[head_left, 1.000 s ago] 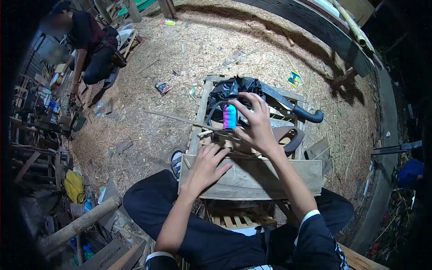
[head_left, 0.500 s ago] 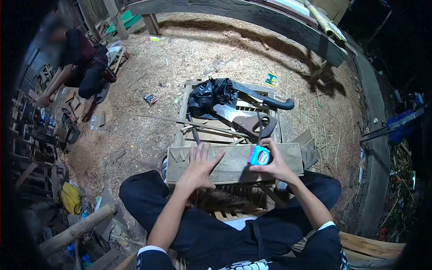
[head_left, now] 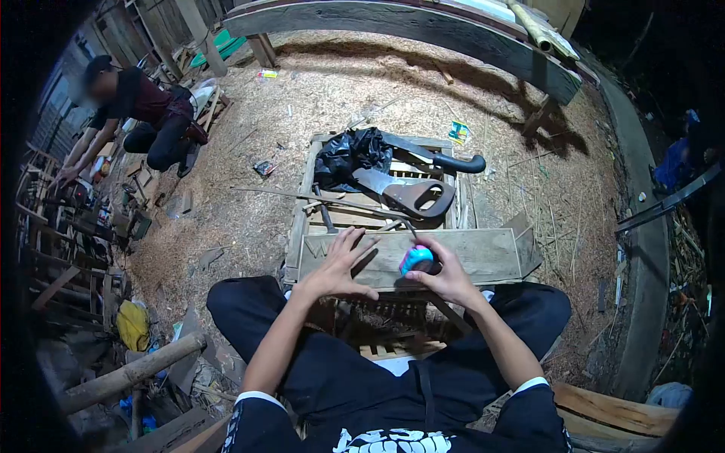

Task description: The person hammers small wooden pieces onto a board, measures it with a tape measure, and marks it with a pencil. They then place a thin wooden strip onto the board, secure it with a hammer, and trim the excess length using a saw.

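Observation:
A wooden board (head_left: 483,253) lies across the near end of a slatted wooden crate, in front of my knees. My left hand (head_left: 337,272) is spread over the board's left part, fingers apart, holding nothing. Between the thumb and fingers of my right hand (head_left: 449,278) is a blue and pink tape measure (head_left: 417,260), over the middle of the board. Beyond the board lie a handsaw (head_left: 415,198) with a brown handle, a black plastic bag (head_left: 351,157), a black-handled blade (head_left: 459,163) and a dark-handled tool (head_left: 326,217).
At the upper left a person (head_left: 155,113) crouches, reaching toward piled items. A heavy wooden beam (head_left: 423,34) crosses the top. Wood shavings cover the ground. At the lower left are a round pole (head_left: 136,371) and a yellow bag (head_left: 133,326). Blue clothing (head_left: 672,164) shows at the right.
My right hand has moved left with the tape measure and tilted it. My left hand has shifted slightly right. The board has slid right relative to the crate.

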The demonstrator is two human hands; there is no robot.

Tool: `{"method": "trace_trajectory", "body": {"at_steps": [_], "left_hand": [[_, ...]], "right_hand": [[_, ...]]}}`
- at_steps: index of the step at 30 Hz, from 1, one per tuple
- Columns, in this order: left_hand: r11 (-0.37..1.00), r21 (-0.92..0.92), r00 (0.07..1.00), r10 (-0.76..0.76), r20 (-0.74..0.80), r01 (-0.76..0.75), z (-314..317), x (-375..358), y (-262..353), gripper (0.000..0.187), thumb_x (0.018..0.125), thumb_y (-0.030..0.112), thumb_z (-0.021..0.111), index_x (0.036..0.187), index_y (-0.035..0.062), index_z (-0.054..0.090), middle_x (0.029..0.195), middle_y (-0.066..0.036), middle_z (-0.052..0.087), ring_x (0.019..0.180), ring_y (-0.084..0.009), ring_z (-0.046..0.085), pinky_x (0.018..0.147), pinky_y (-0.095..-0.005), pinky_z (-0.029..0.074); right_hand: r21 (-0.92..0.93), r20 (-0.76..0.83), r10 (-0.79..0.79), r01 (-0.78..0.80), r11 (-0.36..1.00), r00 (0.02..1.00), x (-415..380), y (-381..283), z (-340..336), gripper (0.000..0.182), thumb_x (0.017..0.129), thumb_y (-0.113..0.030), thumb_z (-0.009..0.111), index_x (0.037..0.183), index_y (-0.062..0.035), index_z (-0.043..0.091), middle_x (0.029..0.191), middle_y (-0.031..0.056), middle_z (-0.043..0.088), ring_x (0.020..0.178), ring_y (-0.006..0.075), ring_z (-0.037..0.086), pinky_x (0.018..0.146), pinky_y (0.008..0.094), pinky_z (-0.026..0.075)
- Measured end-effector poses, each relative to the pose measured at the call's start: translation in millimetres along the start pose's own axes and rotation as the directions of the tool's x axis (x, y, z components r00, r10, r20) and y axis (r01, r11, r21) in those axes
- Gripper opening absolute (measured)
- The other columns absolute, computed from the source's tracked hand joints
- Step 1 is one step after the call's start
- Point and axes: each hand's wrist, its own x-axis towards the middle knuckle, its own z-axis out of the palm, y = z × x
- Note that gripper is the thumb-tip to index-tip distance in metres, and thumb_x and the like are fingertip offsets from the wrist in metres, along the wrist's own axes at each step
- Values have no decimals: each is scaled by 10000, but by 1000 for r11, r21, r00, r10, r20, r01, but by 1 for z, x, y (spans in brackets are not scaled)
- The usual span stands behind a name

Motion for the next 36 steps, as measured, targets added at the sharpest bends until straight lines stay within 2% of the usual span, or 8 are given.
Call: {"method": "trace_trajectory", "body": {"at_steps": [2, 4, 7, 14, 20, 26, 30, 36], "left_hand": [[998, -65, 998, 5, -57, -9, -12, -2, -3, 949, 780, 509, 892, 1573, 164, 502, 1585, -205, 455, 1480, -428, 396, 1234, -560, 319], [991, -132, 993, 4, -121, -20, -31, -4, 3, 776, 889, 431, 840, 1539, 126, 545, 1524, -183, 563, 1436, -388, 489, 1220, -522, 358], [881, -455, 988, -154, -17, 130, -48, -3, 19, 417, 1062, 255, 655, 1437, 71, 644, 1302, -179, 728, 1269, -296, 663, 1109, -411, 478], [664, -715, 960, -275, 40, 220, -14, -20, -8, 382, 1104, 246, 612, 1412, 25, 657, 1298, -115, 730, 1201, -160, 656, 1035, -336, 522], [398, -887, 965, -206, 161, 233, -10, -34, -23, 541, 1089, 256, 650, 1555, 19, 510, 1444, -104, 639, 1253, -158, 628, 1072, -326, 518], [368, -916, 957, -285, 49, 157, -22, -35, -18, 520, 1040, 208, 725, 1509, 33, 582, 1408, -107, 673, 1230, -154, 653, 1054, -323, 537], [539, -820, 910, -412, -55, 194, -26, -25, -7, 302, 1024, 138, 733, 1300, 17, 744, 1139, -94, 780, 1071, -131, 707, 967, -297, 563], [529, -795, 882, -471, 15, 295, -32, -21, -9, 229, 1006, 173, 757, 1139, -11, 791, 937, -43, 791, 856, -89, 682, 772, -276, 550]], "right_hand": [[-197, 68, -227, 236, 952, 972, 4, 7, 0, 563, 792, -113, 912, 1285, -17, 656, 1245, 147, 635, 1189, 307, 647, 1030, 385, 524], [-238, 72, -193, 205, 949, 979, 8, -19, 12, 409, 767, -33, 877, 1153, -62, 745, 1279, 173, 625, 1209, 371, 632, 1021, 409, 532], [-462, 151, -517, 523, 717, 843, 15, -29, 35, 268, 694, 36, 798, 919, -109, 789, 1356, 205, 583, 1311, 414, 563, 1026, 484, 556], [-607, 603, -357, 700, 375, 714, 18, -24, 74, 211, 798, -143, 691, 977, -117, 800, 1510, 115, 570, 1481, 324, 462, 1272, 526, 349], [-534, 589, -461, 748, 393, 663, 35, -22, 79, 156, 777, -101, 713, 922, -84, 768, 1425, 136, 631, 1400, 346, 551, 1197, 501, 455], [-538, -44, -344, 268, 799, 938, 33, -42, 96, 246, 755, 35, 780, 980, -42, 715, 1207, 188, 694, 1086, 383, 702, 842, 474, 607], [-537, -27, -296, 236, 810, 955, 19, -33, 116, 633, 826, 3, 788, 1407, -138, 579, 1344, 237, 570, 1045, 453, 679, 846, 496, 592], [-634, -85, -227, 123, 764, 970, 7, -20, 138, 586, 838, -8, 806, 1368, -76, 565, 1304, 210, 557, 1043, 438, 677, 826, 491, 597]]}}
